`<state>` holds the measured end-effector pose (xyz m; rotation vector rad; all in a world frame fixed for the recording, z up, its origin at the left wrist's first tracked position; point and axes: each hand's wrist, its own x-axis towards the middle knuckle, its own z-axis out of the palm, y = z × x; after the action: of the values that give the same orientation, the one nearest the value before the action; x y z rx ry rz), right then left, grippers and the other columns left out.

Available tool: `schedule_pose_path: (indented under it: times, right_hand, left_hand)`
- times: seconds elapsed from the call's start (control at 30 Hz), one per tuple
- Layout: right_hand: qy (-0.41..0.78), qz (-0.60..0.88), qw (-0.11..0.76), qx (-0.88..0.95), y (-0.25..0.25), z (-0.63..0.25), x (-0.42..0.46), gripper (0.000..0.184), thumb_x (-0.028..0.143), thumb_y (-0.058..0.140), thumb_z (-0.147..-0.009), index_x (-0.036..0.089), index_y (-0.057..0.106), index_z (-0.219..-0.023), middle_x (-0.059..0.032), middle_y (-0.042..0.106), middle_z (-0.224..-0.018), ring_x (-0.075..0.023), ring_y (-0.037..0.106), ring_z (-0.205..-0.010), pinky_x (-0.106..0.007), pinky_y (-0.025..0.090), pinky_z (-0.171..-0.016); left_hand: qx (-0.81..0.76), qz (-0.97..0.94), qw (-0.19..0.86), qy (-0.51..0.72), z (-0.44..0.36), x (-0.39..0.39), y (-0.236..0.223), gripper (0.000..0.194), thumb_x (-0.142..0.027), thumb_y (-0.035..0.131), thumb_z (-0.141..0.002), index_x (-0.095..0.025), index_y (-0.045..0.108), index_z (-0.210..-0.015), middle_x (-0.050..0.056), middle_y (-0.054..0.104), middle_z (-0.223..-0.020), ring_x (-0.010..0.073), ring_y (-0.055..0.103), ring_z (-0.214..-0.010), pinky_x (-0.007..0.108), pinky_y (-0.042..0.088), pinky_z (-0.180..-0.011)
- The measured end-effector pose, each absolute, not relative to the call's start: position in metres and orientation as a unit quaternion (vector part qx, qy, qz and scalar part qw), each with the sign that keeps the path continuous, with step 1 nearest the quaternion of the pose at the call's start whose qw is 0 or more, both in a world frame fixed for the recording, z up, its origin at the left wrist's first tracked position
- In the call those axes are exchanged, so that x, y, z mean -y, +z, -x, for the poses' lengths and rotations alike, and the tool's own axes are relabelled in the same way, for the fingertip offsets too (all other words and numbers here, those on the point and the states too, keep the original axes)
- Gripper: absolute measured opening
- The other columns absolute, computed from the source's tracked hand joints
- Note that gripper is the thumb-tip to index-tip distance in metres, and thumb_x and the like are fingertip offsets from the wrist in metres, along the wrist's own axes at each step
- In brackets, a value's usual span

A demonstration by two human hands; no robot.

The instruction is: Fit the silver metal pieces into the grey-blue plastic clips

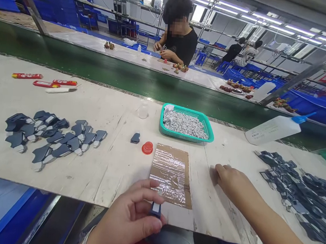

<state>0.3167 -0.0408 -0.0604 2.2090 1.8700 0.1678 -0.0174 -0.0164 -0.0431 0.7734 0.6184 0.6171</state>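
The dark blue piece (156, 210) in your left hand (133, 217) lies close to the near edge of the bench (120, 163), with your lap below; the likeliest mishap is a drop over that edge, caused by a loosened or uneven pinch on so small a part. A second risk, judged from the layout, is disorder at the right: your right hand (231, 180) reaches in from that side, and a sideways swing of the forearm could drag pieces from the right-hand heap (295, 196) and scatter them. A third is a nudge to the cardboard sheet (170, 175), whose near edge lies just inside the bench's, should your left wrist press against it. As to position, the piece sits between the thumb and the bent fingers of your left hand, which close on it near the cardboard's near left corner; its pale face shows between them. The fingers of your right hand are curled together low over the bench, to the right of the cardboard; whether they grip anything, you cannot tell from this angle. The red cap (147, 148) and a loose dark part (135, 138) lie beyond the cardboard's far left corner, well apart from both hands.
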Motion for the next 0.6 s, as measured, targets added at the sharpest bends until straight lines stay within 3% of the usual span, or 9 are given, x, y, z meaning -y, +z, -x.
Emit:
schedule_pose_path:
  times: [0.07,0.1,0.17,0.23,0.3,0.37,0.43,0.53,0.6]
  right_hand:
    - [0.057,-0.753,0.134,-0.642,-0.059,-0.315,0.036,0.018,0.001,0.048,-0.070,0.019,0.051,-0.067,-0.0038,0.054,-0.061,-0.0186,0.053,-0.054,-0.028,0.024,-0.049]
    - [0.055,-0.753,0.136,-0.641,-0.058,-0.315,0.035,0.018,0.001,0.048,-0.069,0.019,0.050,-0.067,-0.0036,0.054,-0.061,-0.0186,0.053,-0.054,-0.028,0.023,-0.049]
    - [0.049,-0.759,0.128,-0.636,-0.057,-0.315,0.035,0.017,0.002,0.047,-0.069,0.019,0.049,-0.066,-0.0034,0.054,-0.061,-0.0189,0.053,-0.054,-0.028,0.022,-0.049]
    - [0.040,-0.770,0.107,-0.628,-0.056,-0.316,0.035,0.016,0.004,0.047,-0.069,0.020,0.049,-0.066,-0.0035,0.055,-0.062,-0.0193,0.053,-0.055,-0.028,0.023,-0.049]
    - [0.029,-0.782,0.076,-0.618,-0.054,-0.317,0.035,0.015,0.006,0.046,-0.070,0.020,0.050,-0.065,-0.0037,0.055,-0.062,-0.0197,0.053,-0.056,-0.028,0.026,-0.050]
    - [0.014,-0.794,0.036,-0.606,-0.051,-0.314,0.037,0.013,0.008,0.046,-0.069,0.020,0.051,-0.064,-0.0040,0.056,-0.062,-0.0205,0.054,-0.057,-0.029,0.029,-0.051]
    - [-0.010,-0.804,-0.016,-0.595,-0.045,-0.303,0.042,0.009,0.014,0.048,-0.071,0.020,0.054,-0.069,-0.0039,0.059,-0.065,-0.0207,0.056,-0.060,-0.030,0.035,-0.054]
    - [-0.076,-0.797,-0.101,-0.591,-0.034,-0.268,0.057,0.019,0.030,0.046,-0.079,0.021,0.060,-0.087,-0.0017,0.065,-0.071,-0.0175,0.061,-0.063,-0.027,0.046,-0.059]
    - [-0.154,-0.772,-0.164,-0.594,-0.028,-0.235,0.068,0.030,0.041,0.040,-0.085,0.021,0.061,-0.093,-0.0001,0.064,-0.066,-0.0149,0.061,-0.059,-0.024,0.049,-0.056]
  left_hand:
    - [-0.308,-0.349,0.841,0.275,0.018,0.018,-0.041,0.030,-0.019,0.081,-0.061,-0.024,0.069,-0.088,0.004,0.039,-0.137,0.0174,0.066,-0.083,0.025,0.052,-0.072]
    - [-0.315,-0.346,0.845,0.260,0.019,0.019,-0.041,0.033,-0.020,0.081,-0.061,-0.024,0.069,-0.092,0.006,0.049,-0.130,0.0176,0.066,-0.084,0.024,0.051,-0.073]
    - [-0.328,-0.359,0.845,0.220,0.021,0.019,-0.041,0.036,-0.025,0.077,-0.067,-0.022,0.065,-0.101,0.007,0.068,-0.097,0.0140,0.066,-0.074,0.021,0.049,-0.069]
    - [-0.334,-0.390,0.838,0.186,0.023,0.018,-0.041,0.037,-0.033,0.072,-0.073,-0.020,0.062,-0.107,0.005,0.070,-0.071,0.0100,0.061,-0.057,0.018,0.046,-0.057]
    - [-0.318,-0.424,0.825,0.195,0.026,0.017,-0.041,0.037,-0.039,0.071,-0.074,-0.020,0.063,-0.105,0.005,0.069,-0.078,0.0110,0.060,-0.061,0.019,0.046,-0.059]
    - [-0.302,-0.451,0.810,0.221,0.027,0.017,-0.041,0.035,-0.044,0.069,-0.075,-0.022,0.065,-0.102,0.005,0.067,-0.088,0.0145,0.060,-0.077,0.022,0.046,-0.070]
    - [-0.302,-0.464,0.797,0.242,0.027,0.018,-0.040,0.031,-0.046,0.063,-0.079,-0.022,0.065,-0.100,0.004,0.064,-0.086,0.0158,0.056,-0.085,0.023,0.043,-0.078]
    - [-0.295,-0.406,0.831,0.239,0.022,0.020,-0.042,0.027,-0.044,0.054,-0.084,-0.023,0.059,-0.101,0.003,0.060,-0.084,0.0159,0.057,-0.079,0.025,0.045,-0.071]
    - [-0.290,-0.372,0.854,0.219,0.014,0.022,-0.045,0.025,-0.044,0.051,-0.085,-0.022,0.055,-0.096,0.003,0.058,-0.084,0.0159,0.058,-0.071,0.024,0.048,-0.058]
